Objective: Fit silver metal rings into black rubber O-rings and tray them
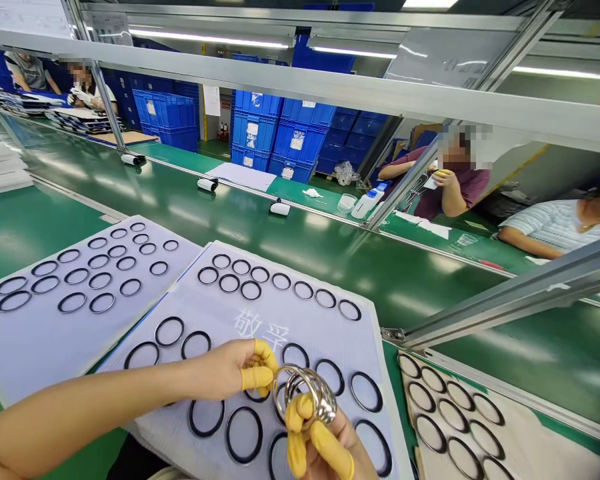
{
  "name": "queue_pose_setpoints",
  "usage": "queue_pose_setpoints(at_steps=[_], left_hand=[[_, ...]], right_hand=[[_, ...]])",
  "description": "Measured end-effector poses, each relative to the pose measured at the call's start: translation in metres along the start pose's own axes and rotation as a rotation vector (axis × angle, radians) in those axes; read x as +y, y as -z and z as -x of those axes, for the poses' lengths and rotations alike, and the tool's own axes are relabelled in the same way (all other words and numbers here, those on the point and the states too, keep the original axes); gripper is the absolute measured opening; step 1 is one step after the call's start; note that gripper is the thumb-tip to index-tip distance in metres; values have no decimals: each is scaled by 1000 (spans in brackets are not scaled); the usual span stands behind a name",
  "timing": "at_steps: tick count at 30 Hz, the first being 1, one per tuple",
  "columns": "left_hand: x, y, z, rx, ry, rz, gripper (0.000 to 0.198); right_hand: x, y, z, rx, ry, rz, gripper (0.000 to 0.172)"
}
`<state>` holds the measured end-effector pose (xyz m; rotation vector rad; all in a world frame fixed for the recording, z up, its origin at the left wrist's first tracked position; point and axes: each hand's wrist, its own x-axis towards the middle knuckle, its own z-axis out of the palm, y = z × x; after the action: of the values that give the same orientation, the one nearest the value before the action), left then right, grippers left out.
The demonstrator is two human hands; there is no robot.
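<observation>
In my right hand (330, 443) is a bunch of shiny metal rings (323, 400), gripped between fingers that wear yellow finger cots. My left hand (243, 368), also in yellow finger cots, reaches in from the left. Its thumb and fingers are pinched at the left rim of the foremost metal ring, partly hiding the contact. Both hands are above a white sheet (260, 317) with printed characters. Rows of black-edged rings (244, 435) lie flat on this sheet, some of them partly covered by my hands.
More rings lie on a second white sheet (35, 340) at left and a brown board (520, 417) at right. A metal frame post (500, 287) slants across the right side. Beyond the green conveyor (240, 220) sit co-workers, with blue crates (253, 130) stacked behind.
</observation>
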<state>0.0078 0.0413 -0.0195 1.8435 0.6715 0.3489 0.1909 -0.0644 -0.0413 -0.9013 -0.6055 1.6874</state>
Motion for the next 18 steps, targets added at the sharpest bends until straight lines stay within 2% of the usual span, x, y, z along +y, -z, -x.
queue_pose_setpoints(at_steps=[2, 4, 5, 6, 8, 11, 14, 18], left_hand=[[-10, 0, -16, 23, -79, -199, 12], [-21, -1, -30, 31, -138, -321, 12], [-26, -2, -37, 24, -168, -384, 14], [-31, -3, -44, 12, -192, -438, 17], [-39, -6, -54, -19, -226, -524, 20], [-47, -12, -67, -58, -250, -603, 17], [-51, -16, -74, -70, -249, -615, 14], [-48, -19, -76, -22, -225, -499, 12]], right_hand=[[-7, 25, -3, 43, 195, 331, 27], [-16, 58, -8, 113, 482, 859, 14], [-20, 75, -10, 149, 672, 1127, 17], [-23, 92, -13, 145, 788, 1360, 20], [-27, 120, -16, 97, 851, 1702, 23], [-23, 140, -19, 41, 799, 1837, 31], [-16, 139, -22, 95, 759, 1843, 38], [-18, 134, -22, 181, 734, 1752, 28]])
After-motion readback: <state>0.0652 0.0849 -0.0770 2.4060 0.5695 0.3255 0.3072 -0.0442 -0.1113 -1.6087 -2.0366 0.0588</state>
